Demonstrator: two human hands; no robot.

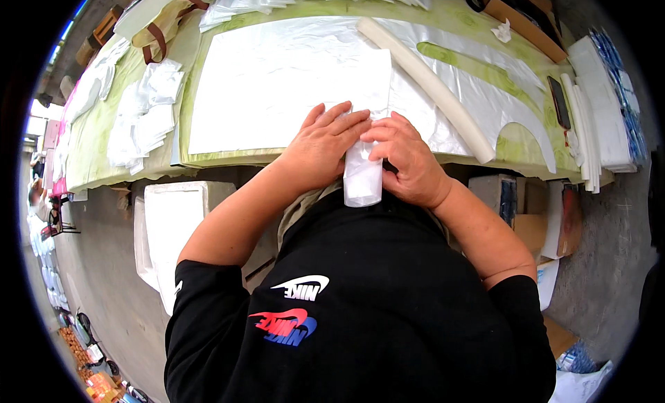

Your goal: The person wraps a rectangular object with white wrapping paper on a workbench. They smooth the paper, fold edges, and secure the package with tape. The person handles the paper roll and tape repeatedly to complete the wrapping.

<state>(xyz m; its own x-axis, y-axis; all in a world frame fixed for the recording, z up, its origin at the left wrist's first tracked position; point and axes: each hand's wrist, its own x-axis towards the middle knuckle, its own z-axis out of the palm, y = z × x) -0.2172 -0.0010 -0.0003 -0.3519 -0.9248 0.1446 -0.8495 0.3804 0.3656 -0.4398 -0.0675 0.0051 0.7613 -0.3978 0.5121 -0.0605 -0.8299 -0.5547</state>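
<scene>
A narrow folded strip of translucent white plastic film (363, 178) hangs over the table's near edge in front of my body. My left hand (324, 138) lies on the strip's upper part, its fingers stretched out nearly flat and pointing right. On the strip's right side, my right hand (410, 159) has its fingers bent and closed on the film's edge. Both sets of fingertips almost meet at the top of the strip. Beneath and beyond them, a large smooth white sheet (284, 84) is spread on the table. What lies under my left palm is hidden.
A long cream tube (433, 91) lies slantwise over silvery film (478, 91) on the green-patterned table cover (277, 158). Folded plastic packets (145, 115) are piled at left. A dark phone (558, 102) rests at right. Below stand a white box (173, 216) and cartons (530, 216).
</scene>
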